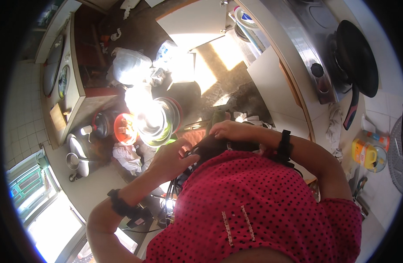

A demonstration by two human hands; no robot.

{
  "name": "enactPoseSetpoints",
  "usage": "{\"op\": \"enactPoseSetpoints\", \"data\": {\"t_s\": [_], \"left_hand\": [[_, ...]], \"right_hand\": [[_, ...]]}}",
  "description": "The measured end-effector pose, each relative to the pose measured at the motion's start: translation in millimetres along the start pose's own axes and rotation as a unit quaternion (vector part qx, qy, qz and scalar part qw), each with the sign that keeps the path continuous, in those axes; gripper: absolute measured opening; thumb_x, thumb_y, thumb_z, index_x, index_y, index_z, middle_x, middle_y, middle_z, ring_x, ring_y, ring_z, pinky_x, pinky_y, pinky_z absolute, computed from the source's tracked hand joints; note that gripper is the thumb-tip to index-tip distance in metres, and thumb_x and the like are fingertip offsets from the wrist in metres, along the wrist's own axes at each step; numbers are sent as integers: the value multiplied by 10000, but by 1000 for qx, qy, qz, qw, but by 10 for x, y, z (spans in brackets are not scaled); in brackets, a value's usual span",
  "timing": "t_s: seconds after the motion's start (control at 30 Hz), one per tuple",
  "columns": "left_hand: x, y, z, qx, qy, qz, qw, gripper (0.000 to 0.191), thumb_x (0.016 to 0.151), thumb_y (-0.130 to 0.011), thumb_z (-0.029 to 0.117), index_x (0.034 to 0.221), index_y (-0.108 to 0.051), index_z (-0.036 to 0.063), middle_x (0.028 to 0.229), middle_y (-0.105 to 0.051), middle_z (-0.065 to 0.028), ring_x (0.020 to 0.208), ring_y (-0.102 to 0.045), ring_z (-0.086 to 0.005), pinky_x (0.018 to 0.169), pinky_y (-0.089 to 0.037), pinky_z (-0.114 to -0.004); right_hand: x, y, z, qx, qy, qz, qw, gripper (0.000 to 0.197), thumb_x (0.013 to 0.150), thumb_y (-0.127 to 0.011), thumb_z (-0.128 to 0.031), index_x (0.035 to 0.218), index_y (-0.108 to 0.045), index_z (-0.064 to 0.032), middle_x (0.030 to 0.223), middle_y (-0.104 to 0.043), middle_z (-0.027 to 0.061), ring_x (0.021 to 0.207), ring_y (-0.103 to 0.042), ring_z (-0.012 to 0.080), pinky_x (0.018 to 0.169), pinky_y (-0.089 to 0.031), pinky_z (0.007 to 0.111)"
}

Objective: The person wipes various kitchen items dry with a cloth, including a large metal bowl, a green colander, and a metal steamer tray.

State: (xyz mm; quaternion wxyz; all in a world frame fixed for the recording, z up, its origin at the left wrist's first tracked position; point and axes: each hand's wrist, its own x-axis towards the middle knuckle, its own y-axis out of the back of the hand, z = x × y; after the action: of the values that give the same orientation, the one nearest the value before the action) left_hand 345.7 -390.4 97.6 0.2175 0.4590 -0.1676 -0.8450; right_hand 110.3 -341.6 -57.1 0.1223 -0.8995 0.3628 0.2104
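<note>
Both hands are at the front of my waist, over a dark item (210, 147) that could be a bag or clothing. My left hand (171, 158) is at its left side, with the thumb toward it and the other fingers curled. Along the upper edge rests my right hand (229, 129), fingers bent down; whether either hand grips anything is hidden. Black cables (170, 194) hang below my left hand. A black band (283, 144) circles my right wrist, and another dark band (121, 203) is on my left forearm.
Sunlit nested basins (177, 113) and an orange basin (125, 129) stand ahead to the left, near plastic bags (132, 65). Cabinet doors (275, 82) hang open at right, below a stove (306, 42) bearing a black frying pan (357, 59). A yellow-labelled bottle (364, 154) stands on the counter.
</note>
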Motion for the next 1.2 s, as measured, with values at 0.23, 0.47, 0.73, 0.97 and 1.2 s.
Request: {"op": "enactPoseSetpoints", "data": {"t_s": [0.23,0.47,0.73,0.97,1.2], "left_hand": [[137,88,226,29,72,-62,995,480,791,-657,461,975,-638,18,830,-678,-153,798,-673,-281,725,-516,-367],[282,-66,44,68,55,-45,995,674,728,-752,412,1215,-498,22,807,-673,-152,766,-663,-229,712,-493,-342],[100,-31,51,-222,-15,-67,973,645,738,-751,237,1249,-423,20,943,-670,-196,865,-666,-235,766,-509,-321],[181,-44,225,50,-74,-80,993,673,755,-764,358,1302,-480,88,1106,-617,-169,1009,-603,-240,831,-482,-350],[297,93,-118,-157,9,-305,939,776,824,-681,476,1415,-377,76,1374,-461,-156,1247,-458,-265,1051,-351,-378]], "right_hand": [[-546,-154,-606,-150,-6,187,971,266,856,-605,-289,938,-582,-37,969,-594,138,934,-583,299,820,-453,396],[-512,-284,-752,-296,62,168,938,231,809,-598,-262,871,-588,-40,921,-613,133,939,-592,316,814,-461,427],[-584,-325,-682,-215,141,347,902,61,783,-580,-115,814,-568,-63,830,-579,98,864,-570,290,750,-465,403],[-579,-335,-573,-332,166,350,860,52,774,-592,-128,806,-583,-88,830,-571,54,835,-564,249,753,-450,389],[-666,-352,-613,-330,192,339,860,54,806,-588,-115,794,-542,-90,797,-522,67,801,-553,266,720,-469,396]]}}
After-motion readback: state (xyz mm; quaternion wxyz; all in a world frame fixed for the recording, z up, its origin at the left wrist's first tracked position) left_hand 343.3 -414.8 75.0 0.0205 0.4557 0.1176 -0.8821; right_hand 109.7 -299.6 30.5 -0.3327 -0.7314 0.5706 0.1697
